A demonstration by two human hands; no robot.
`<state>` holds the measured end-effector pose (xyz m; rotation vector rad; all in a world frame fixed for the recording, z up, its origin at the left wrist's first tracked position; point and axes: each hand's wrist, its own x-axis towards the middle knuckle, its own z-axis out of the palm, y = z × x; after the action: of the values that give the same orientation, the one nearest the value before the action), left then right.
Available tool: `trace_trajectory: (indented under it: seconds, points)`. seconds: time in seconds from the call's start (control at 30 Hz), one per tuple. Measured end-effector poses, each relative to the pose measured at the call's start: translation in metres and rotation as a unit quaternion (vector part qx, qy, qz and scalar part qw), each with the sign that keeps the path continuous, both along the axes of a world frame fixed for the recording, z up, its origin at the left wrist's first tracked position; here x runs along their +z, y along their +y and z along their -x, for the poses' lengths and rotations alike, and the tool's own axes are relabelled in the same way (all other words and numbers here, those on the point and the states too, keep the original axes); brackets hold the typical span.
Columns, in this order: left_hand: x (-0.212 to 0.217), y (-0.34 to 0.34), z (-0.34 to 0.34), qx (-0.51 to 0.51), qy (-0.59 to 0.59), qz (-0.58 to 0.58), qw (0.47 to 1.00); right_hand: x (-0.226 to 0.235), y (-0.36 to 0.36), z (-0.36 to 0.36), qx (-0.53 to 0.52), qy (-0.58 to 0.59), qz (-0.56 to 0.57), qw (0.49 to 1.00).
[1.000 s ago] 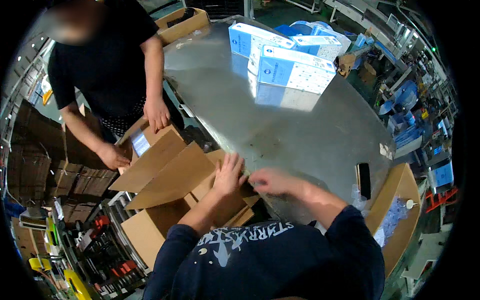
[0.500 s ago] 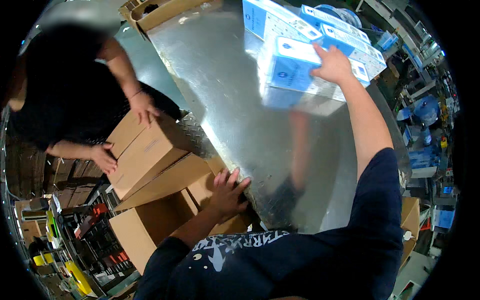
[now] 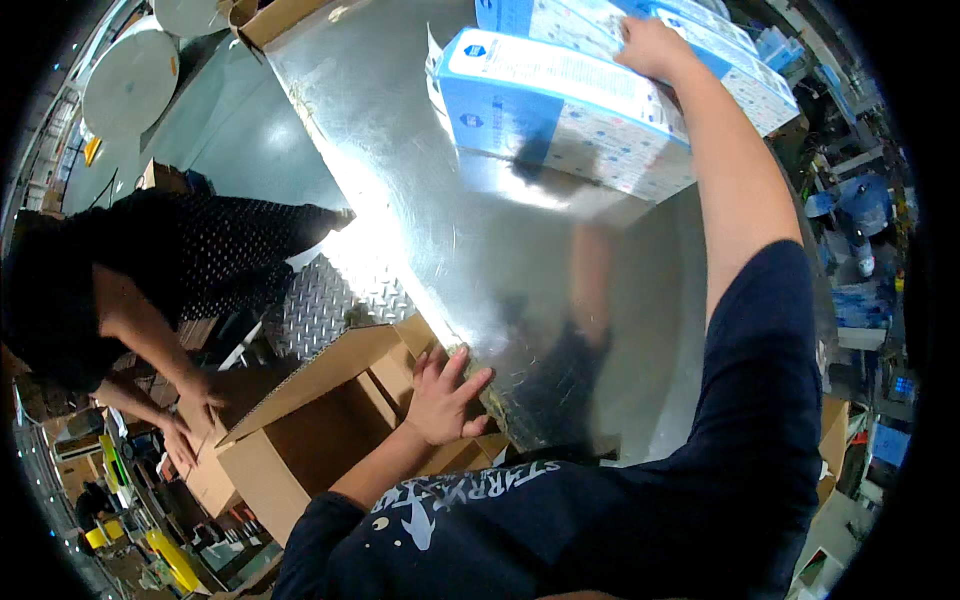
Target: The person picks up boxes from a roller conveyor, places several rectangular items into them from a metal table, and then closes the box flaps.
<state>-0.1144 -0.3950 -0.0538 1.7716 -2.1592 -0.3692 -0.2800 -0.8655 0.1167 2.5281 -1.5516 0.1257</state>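
The right hand (image 3: 655, 45), at the upper right of the frame, lies flat with fingers curled over the far top edge of a blue and white box (image 3: 560, 110) on the metal table (image 3: 420, 190). With only 1 hand gripping, the box may tip or slide off. At lower centre the left hand (image 3: 445, 395) rests spread open on a cardboard carton (image 3: 310, 430); its flap may fold under the weight.

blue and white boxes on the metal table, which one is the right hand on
The right hand rests on the nearest blue and white box, the front one lying lengthwise closest to the person. The other blue and white boxes sit behind it, untouched.
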Motion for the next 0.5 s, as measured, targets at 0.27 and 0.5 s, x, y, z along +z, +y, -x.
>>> trace_trajectory:
  seconds: [0.27,0.5]
  points:
    - [0.0,0.0,0.001,0.009,0.036,-0.006,0.999,0.038,0.042,0.111,0.035,-0.125,-0.282,0.951]
    - [-0.003,-0.002,0.0,-0.018,0.034,0.023,0.999,-0.01,-0.051,0.096,-0.178,0.085,0.162,0.967]
